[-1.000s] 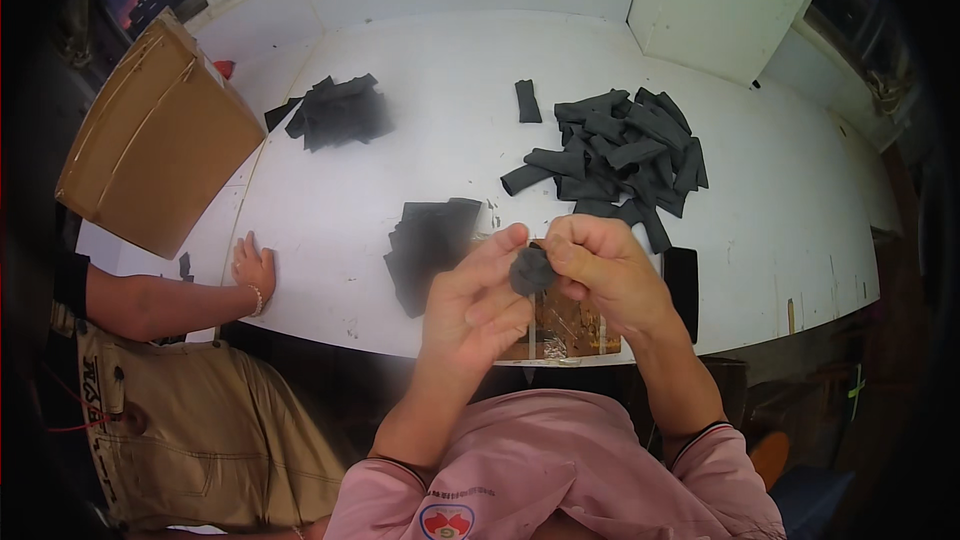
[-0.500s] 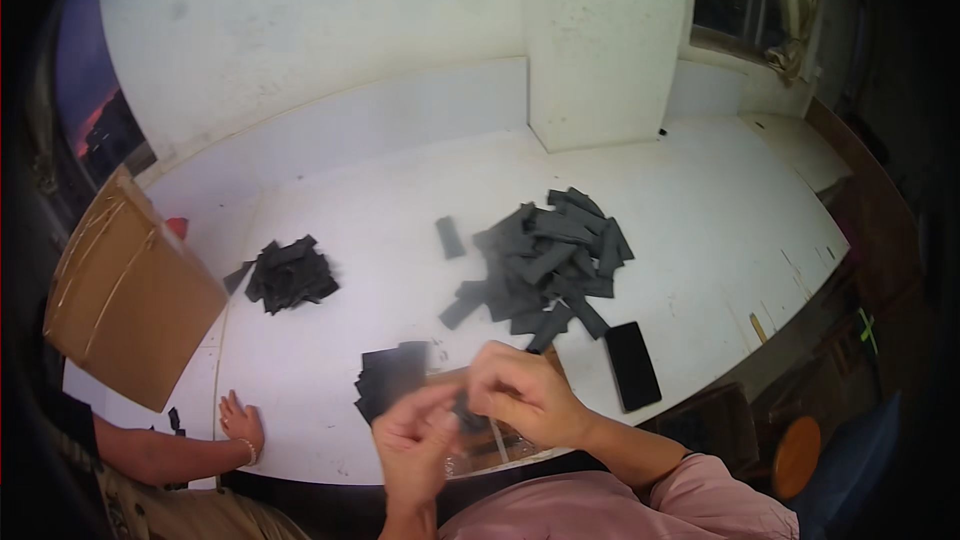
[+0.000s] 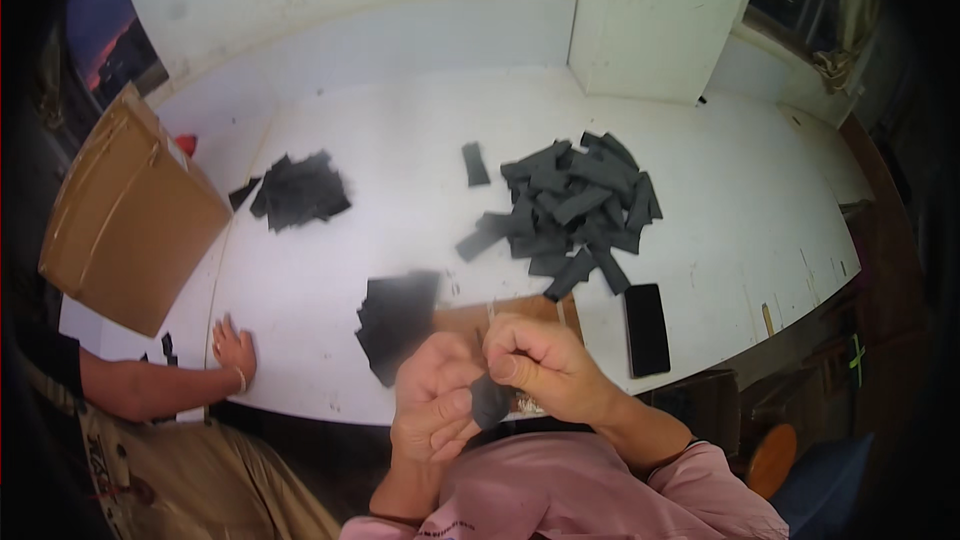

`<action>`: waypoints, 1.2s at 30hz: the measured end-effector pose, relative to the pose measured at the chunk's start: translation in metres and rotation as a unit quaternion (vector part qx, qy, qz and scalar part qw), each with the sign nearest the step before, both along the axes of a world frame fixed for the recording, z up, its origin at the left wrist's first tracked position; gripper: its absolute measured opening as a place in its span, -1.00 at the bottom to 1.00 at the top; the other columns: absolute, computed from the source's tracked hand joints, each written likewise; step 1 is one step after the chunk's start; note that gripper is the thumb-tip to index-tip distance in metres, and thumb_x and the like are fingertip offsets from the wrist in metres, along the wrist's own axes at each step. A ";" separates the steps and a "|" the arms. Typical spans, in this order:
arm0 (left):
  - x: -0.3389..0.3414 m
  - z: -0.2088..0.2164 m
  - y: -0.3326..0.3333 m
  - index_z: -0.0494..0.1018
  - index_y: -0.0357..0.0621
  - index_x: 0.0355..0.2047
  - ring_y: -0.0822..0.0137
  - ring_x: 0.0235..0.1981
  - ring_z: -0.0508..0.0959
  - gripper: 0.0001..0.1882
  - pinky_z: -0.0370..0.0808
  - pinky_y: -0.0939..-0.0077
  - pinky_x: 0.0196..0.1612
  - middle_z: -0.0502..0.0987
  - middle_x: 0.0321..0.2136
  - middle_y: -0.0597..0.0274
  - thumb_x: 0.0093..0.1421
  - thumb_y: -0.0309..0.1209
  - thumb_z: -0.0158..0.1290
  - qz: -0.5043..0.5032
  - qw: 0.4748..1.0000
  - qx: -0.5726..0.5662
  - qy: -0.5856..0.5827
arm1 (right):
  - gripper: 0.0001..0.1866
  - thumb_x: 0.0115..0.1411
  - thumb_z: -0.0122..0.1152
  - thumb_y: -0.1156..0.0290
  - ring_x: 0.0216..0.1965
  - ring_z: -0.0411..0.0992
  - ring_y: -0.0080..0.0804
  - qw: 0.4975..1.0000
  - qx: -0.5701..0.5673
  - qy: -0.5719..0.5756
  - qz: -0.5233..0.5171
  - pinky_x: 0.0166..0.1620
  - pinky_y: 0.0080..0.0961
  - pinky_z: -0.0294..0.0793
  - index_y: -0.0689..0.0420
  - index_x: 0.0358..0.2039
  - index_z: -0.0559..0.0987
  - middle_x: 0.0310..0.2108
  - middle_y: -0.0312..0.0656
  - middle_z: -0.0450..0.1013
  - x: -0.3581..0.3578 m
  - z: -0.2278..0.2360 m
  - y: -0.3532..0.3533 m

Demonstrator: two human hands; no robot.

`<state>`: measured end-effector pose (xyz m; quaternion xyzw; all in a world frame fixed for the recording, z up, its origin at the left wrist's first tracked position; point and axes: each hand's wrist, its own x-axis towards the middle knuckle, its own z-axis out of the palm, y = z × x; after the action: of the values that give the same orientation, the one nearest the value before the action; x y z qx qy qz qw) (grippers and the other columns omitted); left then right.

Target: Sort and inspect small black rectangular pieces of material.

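A small dark grey fabric piece (image 3: 489,402) hangs between my two hands, above the table's near edge. My left hand (image 3: 438,398) is closed on its left side, thumb against the fingers. With curled fingers and bent thumb, my right hand (image 3: 545,368) pinches at its upper end; the exact grip is partly hidden. Under and behind my hands lies a brown cardboard sheet (image 3: 470,318). Left of it is a fanned stack of dark flat pieces (image 3: 395,325). A large heap of dark grey strips (image 3: 580,205) lies beyond, with one loose strip (image 3: 475,165) to its left.
A black phone (image 3: 647,330) lies right of the cardboard. Farther left are another dark pile (image 3: 300,190) and a large cardboard box (image 3: 135,215). Another person's hand (image 3: 233,350) rests on the white table (image 3: 290,340) at the left edge.
The view has tilted down, so the table sits higher in the picture. My hands stay together; the dark piece between them now shows more plainly below my right thumb.
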<state>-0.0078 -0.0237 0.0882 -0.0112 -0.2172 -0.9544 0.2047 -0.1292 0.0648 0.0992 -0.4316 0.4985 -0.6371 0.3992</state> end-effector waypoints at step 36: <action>-0.009 -0.020 0.015 0.12 -0.29 -0.12 0.64 -0.88 0.17 -0.66 0.06 0.80 -0.85 0.46 -0.54 0.15 0.09 -0.58 -0.11 0.202 0.912 -0.275 -0.229 | -0.83 0.14 -0.08 0.39 -0.63 0.16 -0.77 0.991 0.040 -0.090 0.096 -0.58 -0.82 0.14 0.17 -0.54 0.39 -0.67 -0.45 0.23 -0.035 -0.057 -0.037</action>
<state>-0.0172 -0.0089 0.0679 0.1957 -0.5097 -0.7716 0.3265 -0.1644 0.0273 0.0418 -0.4018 0.4415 -0.6122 0.5186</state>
